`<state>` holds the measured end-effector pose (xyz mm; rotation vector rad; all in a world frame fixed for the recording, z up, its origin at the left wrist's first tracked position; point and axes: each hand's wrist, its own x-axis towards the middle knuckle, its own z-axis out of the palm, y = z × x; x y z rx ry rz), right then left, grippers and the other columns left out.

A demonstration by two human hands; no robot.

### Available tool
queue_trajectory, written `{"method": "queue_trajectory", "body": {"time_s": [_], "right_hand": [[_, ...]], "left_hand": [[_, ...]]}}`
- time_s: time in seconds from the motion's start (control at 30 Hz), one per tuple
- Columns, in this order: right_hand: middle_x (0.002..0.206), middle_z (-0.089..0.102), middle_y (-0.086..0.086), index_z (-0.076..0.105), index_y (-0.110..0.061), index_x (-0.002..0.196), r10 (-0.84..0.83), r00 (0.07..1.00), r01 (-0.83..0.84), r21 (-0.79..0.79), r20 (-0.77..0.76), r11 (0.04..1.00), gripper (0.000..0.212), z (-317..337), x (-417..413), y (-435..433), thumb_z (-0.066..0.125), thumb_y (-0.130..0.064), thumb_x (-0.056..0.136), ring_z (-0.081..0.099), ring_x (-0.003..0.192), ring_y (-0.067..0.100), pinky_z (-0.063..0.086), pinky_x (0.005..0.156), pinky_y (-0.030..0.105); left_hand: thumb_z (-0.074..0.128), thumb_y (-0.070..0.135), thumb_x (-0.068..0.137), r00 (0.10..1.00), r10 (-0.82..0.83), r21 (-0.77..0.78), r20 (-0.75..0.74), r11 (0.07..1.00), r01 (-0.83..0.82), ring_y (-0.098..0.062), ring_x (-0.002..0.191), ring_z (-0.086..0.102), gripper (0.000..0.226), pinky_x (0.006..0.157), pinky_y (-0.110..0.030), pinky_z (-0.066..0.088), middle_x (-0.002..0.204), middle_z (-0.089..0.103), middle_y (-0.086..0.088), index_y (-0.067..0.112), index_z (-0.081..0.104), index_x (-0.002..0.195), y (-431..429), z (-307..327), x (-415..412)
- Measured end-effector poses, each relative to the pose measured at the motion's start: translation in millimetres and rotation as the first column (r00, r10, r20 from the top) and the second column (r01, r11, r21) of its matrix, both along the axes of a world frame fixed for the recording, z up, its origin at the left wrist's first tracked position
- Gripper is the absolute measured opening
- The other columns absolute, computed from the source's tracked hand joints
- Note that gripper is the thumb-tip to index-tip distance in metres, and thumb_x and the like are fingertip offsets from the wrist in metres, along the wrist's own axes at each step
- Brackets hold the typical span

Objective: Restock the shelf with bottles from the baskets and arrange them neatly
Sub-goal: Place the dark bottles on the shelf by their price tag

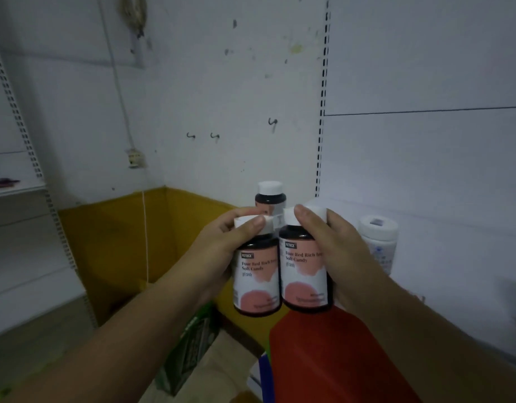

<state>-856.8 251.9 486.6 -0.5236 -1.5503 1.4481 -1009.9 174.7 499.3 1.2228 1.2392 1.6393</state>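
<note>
A person's two arms, bare throughout.
The left hand [219, 251] and right hand [341, 251] were uncovered, the left forearm [120, 330] and right forearm [419, 315] bare as far as showed, the thumbnails [258, 221] short and plain.

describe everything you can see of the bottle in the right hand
This bottle is dark, glossy plastic by the look, with a white cap and a white-and-pink label reading "Soft Candy". It is held upright in the air, the right hand gripping its cap and far side, close beside a matching bottle in the left hand.
</note>
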Motion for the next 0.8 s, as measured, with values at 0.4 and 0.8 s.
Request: {"method": "queue_trajectory", "body": {"time_s": [0.4,0.8], "right_hand": [[0.084,0.073,-0.013,0.067,-0.032,0.089,-0.553,0.821,0.497,0.301,0.143,0.814,0.036,45,-48,55,0.064,-0.059,0.066,0.068,0.076,-0.001,0.050,0.059,0.014],[0.108,0.067,-0.004,0.055,-0.028,0.118,-0.560,0.741,0.509,0.235,0.370,0.828,0.040,19,-57,92,0.067,-0.037,0.081,0.064,0.100,0.013,0.052,0.084,0.028]], "left_hand": [[0.072,0.031,0.062,0.979,-0.163,0.316,-0.121,0.929,0.193,-0.005,0.084,0.069,0.043,0.063,-0.020,0.054,0.102,0.069,0.004,0.029,0.065,0.104,104,99,-137],[0.069,0.012,0.076,0.959,-0.269,0.105,-0.093,0.955,0.278,-0.016,0.097,0.061,0.027,0.068,-0.028,0.050,0.101,0.067,-0.001,0.021,0.067,0.102,231,96,-144]]}}
